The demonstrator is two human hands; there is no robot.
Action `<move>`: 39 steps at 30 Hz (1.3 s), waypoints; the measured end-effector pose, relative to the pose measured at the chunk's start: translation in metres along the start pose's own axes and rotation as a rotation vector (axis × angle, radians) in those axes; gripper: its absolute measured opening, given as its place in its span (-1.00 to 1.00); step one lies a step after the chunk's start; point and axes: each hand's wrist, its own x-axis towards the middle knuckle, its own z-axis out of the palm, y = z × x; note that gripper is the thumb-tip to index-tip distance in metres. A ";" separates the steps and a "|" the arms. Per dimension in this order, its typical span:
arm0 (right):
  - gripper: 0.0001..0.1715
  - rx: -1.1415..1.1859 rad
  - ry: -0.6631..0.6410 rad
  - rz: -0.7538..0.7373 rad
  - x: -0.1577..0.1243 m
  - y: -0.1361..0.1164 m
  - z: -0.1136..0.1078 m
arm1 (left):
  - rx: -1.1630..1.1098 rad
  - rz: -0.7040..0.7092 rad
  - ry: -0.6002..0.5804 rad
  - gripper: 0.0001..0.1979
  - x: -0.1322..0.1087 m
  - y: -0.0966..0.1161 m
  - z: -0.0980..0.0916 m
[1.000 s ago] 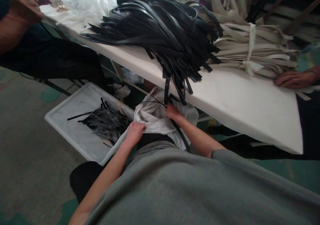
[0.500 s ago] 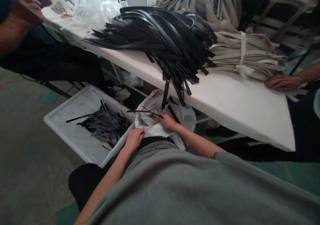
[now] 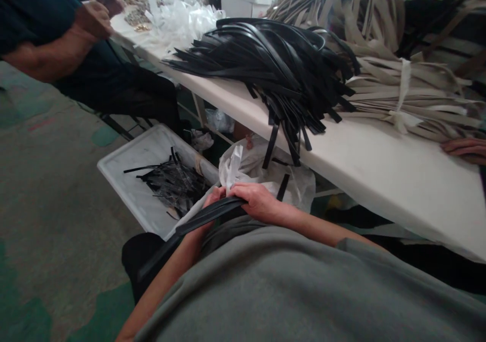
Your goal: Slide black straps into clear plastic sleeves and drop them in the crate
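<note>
Head view. The right hand point(image 3: 260, 203) has its fingers curled shut over the upper end of a black strap point(image 3: 197, 221). The strap slants down and left across the lap, below the near edge of the white table point(image 3: 379, 170). The left hand point(image 3: 215, 196) lies partly behind the strap, touching a white bag point(image 3: 261, 167); its grip cannot be told. On the floor left of the bag, a white tray point(image 3: 125, 167) holds black offcuts point(image 3: 172, 182). On the table, a pile of black straps point(image 3: 273, 63) overhangs the near edge, with a tied beige bundle point(image 3: 410, 89) beside it. Another person's hand point(image 3: 465, 150) rests at the right edge.
</note>
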 end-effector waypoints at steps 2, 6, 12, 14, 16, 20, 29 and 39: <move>-0.82 0.032 -0.076 -0.070 0.015 -0.006 0.011 | -0.208 -0.022 0.022 -0.24 -0.006 0.017 -0.011; -0.85 0.102 -0.172 -0.100 0.042 -0.018 0.027 | -0.400 -0.016 0.212 -0.52 -0.015 0.037 -0.048; -0.81 0.705 -0.205 0.062 0.084 -0.042 0.031 | -0.374 0.166 0.515 -0.46 -0.036 0.055 -0.094; -0.75 0.918 -0.222 0.134 0.102 -0.048 0.031 | -0.364 0.286 0.506 -0.34 -0.039 0.058 -0.101; -0.75 1.038 -0.210 0.162 0.121 -0.050 0.032 | -0.340 0.305 0.404 -0.31 -0.039 0.057 -0.102; -0.82 1.173 -0.177 0.246 0.156 -0.045 0.032 | -0.384 0.194 0.277 -0.47 -0.036 0.040 -0.095; -0.82 1.211 0.128 0.368 0.197 -0.005 0.025 | -0.504 -0.121 0.443 -0.53 -0.079 0.000 -0.092; -0.86 1.139 0.253 0.366 0.219 0.032 0.033 | -0.418 -0.352 0.213 -0.65 -0.124 -0.020 -0.088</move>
